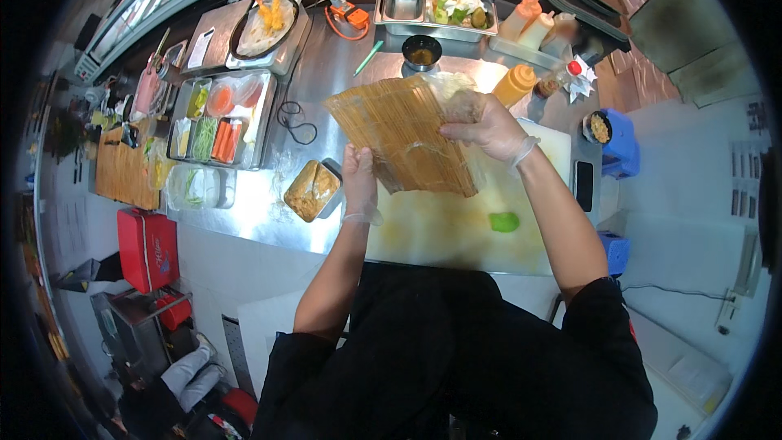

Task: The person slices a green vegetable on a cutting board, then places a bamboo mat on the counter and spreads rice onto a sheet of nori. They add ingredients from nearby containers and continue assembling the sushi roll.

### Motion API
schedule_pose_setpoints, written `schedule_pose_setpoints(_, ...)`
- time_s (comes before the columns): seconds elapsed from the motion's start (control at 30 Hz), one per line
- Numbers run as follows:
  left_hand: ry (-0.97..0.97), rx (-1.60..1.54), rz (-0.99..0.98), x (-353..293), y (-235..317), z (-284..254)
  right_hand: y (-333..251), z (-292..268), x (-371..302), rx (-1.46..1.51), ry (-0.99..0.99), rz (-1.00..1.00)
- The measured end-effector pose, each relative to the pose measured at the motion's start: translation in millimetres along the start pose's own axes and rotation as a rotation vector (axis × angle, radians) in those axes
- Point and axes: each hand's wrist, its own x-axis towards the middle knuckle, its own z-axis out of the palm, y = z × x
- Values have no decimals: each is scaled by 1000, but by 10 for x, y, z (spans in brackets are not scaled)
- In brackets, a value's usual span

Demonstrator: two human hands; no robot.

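Both my hands, in clear plastic gloves, hold up a bamboo sushi mat [403, 134] wrapped in cling film. My left hand [359, 179] grips its lower left edge, and my right hand [489, 129] grips its right side. The mat is tilted above a white cutting board [440, 232]. On that board, below my right hand, lies a small bright green piece [504, 222]; what it is I cannot make out. Beside my left hand stands a metal container [313, 190] of brownish food. A crumpled piece of clear film [450, 85] shows behind the mat's upper right corner.
A metal tray [220, 118] of cut vegetables stands left. At the back are a dark sauce bowl [422, 53], a steel tray [436, 12] of greens, and squeeze bottles [521, 20]. A phone [583, 186] lies at the right edge. Someone sits low at left, with light trousers [191, 375].
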Motion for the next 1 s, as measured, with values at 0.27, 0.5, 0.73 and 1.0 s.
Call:
schedule_pose_setpoints(0.27, -16, -46, -113, -196, -217, -141, 358, 303, 147, -713, 596, -293)
schedule_pose_setpoints(0.5, 148, 145, -418, -213, -864, -455, 1274, 1104, 340, -1018, 269, 200)
schedule_pose_setpoints(0.73, 80, 155, -570, -217, -877, -819, 1422, 1161, 262, -814, 236, 371)
schedule_pose_setpoints(1.0, -29, 294, -592, -258, -899, -914, 1353, 847, 362, -633, 323, 412)
